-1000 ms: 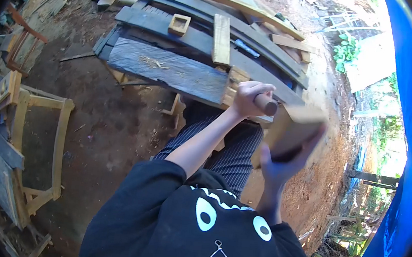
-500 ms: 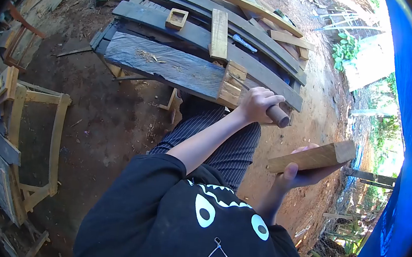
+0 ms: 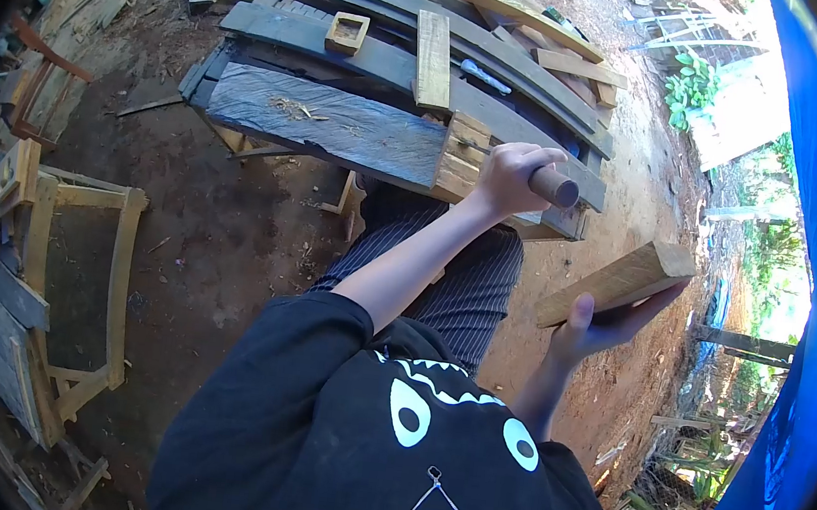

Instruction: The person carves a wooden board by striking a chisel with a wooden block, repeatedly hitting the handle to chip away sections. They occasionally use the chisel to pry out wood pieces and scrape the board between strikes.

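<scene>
Here, the notched wooden block (image 3: pixel 458 166) lies across the worktop (image 3: pixel 283 27), at the end of a grey plank (image 3: pixel 343 124) — the chisel (image 3: pixel 555 186) reaches over its face. The left hand (image 3: pixel 514 179) curls closed round the handle. Well apart — the right hand (image 3: pixel 589 336) clasps a thick wooden piece (image 3: pixel 614 285) from beneath. Farther back lie a pale batten (image 3: pixel 433 61) and a small hollow box (image 3: pixel 346 33).

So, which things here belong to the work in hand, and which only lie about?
In use:
chisel in left hand
wooden block in right hand
notched wood piece at chisel's tip

Seemingly lying about:
hollowed block
short pale board
long yellowish plank
</scene>
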{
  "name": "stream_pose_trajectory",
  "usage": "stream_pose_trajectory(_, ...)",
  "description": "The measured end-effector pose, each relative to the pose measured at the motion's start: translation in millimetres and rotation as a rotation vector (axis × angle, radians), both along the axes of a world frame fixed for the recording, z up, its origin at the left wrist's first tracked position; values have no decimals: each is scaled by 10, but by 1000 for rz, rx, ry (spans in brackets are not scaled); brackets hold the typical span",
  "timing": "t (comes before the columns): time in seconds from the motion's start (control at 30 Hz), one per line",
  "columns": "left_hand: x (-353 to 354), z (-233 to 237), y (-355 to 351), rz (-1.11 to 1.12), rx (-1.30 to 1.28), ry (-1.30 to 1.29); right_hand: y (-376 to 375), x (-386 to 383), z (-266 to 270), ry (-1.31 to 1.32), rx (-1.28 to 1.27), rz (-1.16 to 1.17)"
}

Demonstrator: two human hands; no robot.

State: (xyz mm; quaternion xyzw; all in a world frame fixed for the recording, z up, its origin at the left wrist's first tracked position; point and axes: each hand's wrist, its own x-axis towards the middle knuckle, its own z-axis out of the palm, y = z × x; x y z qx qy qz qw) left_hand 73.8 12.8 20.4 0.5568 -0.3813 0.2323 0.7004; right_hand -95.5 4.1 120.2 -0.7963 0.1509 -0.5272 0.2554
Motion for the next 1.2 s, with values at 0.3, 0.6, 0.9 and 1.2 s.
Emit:
stream_pose_trajectory(0.3, -19, 100, -44, 14, -26, 61, -55, 0, -6, -2, 34, 13)
stream_pose_trajectory(0.6, 32, 107, -60, 99, -39, 116, -68, 138, 168, 28, 65, 61)
stream_pose_trajectory(0.9, 71, 68, -126, 118, -17, 72, 16, 439, 131, 467, 170, 102)
stream_pose_trajectory(1.2, -59, -178, -218, 69, 32, -43, 69, 450, 197, 471, 59, 26)
